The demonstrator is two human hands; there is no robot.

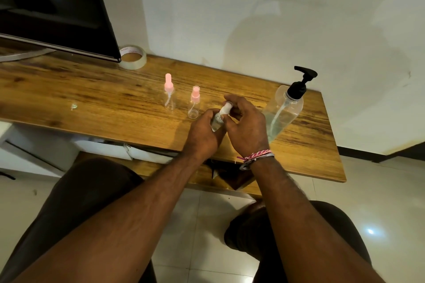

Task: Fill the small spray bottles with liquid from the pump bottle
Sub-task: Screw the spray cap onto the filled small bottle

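So you've got both hands on one small spray bottle [218, 119] over the front middle of the wooden table [92, 99]. Your left hand [202, 132] is wrapped around the clear body of it, and your right hand [247, 126] has its fingers curled in at the white top [226, 108], pinching it from the right side. The bottle leans a bit, top tipped toward the wall. Can't really tell how much liquid is in it since your fingers cover most of it. Just left of your hands two more spray bottles stand upright with pink tops, a nearer one [194, 103] close to your left hand and a farther one [169, 93] just beyond it, both looking clear inside. The big pump bottle [285, 110] with the black pump head sits off to your right near the table's far edge, partly filled with clear liquid. Back left there's a roll of tape [133, 57] right beside the corner of a dark screen [57, 7]. Your right wrist has a pink and white string bracelet [255, 156].
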